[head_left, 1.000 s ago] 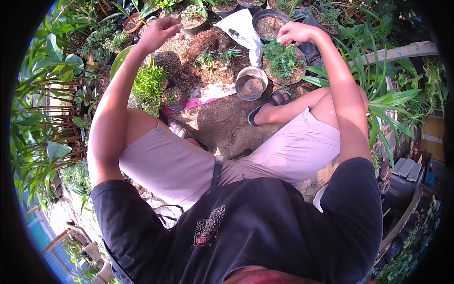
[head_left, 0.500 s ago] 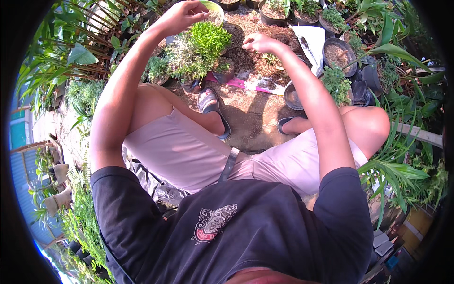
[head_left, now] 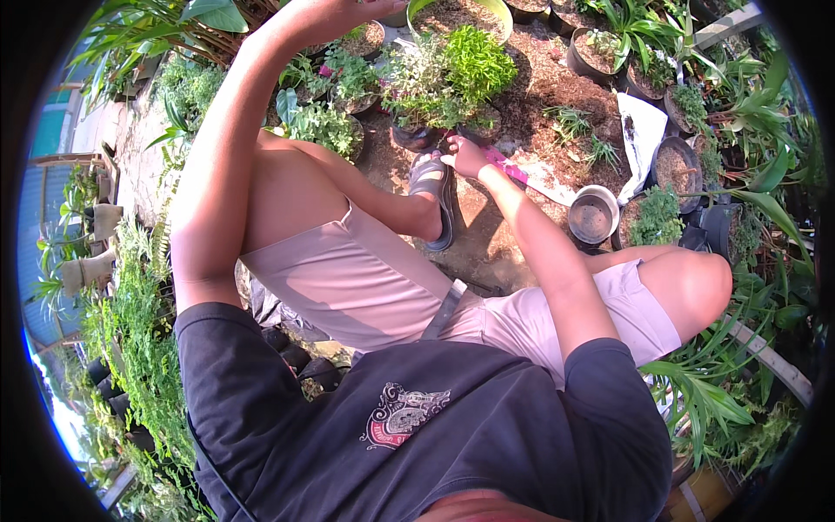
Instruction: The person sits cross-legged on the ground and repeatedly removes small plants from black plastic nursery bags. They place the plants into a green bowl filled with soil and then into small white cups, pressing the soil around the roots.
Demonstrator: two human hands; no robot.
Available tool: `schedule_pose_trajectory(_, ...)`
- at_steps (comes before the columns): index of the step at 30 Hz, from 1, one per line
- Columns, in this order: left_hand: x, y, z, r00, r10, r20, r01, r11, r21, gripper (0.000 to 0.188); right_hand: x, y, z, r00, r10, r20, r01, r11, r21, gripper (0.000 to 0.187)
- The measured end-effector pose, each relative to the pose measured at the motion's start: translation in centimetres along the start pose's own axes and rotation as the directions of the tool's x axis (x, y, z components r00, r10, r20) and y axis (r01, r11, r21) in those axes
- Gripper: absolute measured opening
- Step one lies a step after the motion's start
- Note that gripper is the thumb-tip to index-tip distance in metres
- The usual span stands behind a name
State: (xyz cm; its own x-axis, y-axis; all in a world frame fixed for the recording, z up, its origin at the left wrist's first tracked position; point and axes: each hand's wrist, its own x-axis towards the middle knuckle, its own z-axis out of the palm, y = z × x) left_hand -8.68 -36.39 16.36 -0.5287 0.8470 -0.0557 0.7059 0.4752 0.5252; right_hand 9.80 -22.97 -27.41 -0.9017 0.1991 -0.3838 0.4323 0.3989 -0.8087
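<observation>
At the top edge, my left hand (head_left: 361, 10) is partly cut off; its visible fingers stretch out beside a wide green-rimmed pot (head_left: 507, 26), with nothing seen in them. My right hand (head_left: 468, 157) is low, next to the base of a bushy potted plant (head_left: 481, 65), thumb and fingers apart. Whether its fingertips touch the dark pot (head_left: 477, 122) under that plant I cannot tell. Loose brown soil mix (head_left: 539, 96) lies to the right of the plant, with small grassy seedlings (head_left: 570, 123) on it.
A grey empty-looking pot (head_left: 594, 215) stands right of my forearm, near a white sack (head_left: 642, 135) and a black pot of soil (head_left: 677, 170). My sandalled foot (head_left: 432, 196) is close to my right hand. Leafy plants crowd both sides.
The view has shifted, so the plants sit lower and farther right. My right hand has come down from over the soil to the plant's base. My left hand is now partly out of frame.
</observation>
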Motion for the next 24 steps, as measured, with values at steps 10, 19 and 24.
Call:
schedule_pose_trajectory(10, -4.3, 1.5, -3.4, 0.981, -0.107, -0.163, 0.097, 0.993, -0.067, 0.024, 2.5, -3.2, 4.4, 0.977, 0.172, -0.126, -0.165, 0.984, 0.065, 0.096)
schedule_pose_trajectory(19, -6.0, -1.2, -3.4, 0.962, -0.027, -0.272, 0.045, 0.997, 0.058, 0.023, -0.6, 3.2, 0.0, 0.509, 0.584, -0.632, -0.259, 0.805, 0.534, 0.047)
schedule_pose_trajectory(24, -5.5, -1.6, -2.7, 0.97, -0.068, -0.233, 0.082, 0.995, 0.051, 0.023, 1.9, 5.1, -1.9, 0.772, 0.207, -0.602, -0.18, 0.978, 0.105, 0.107)
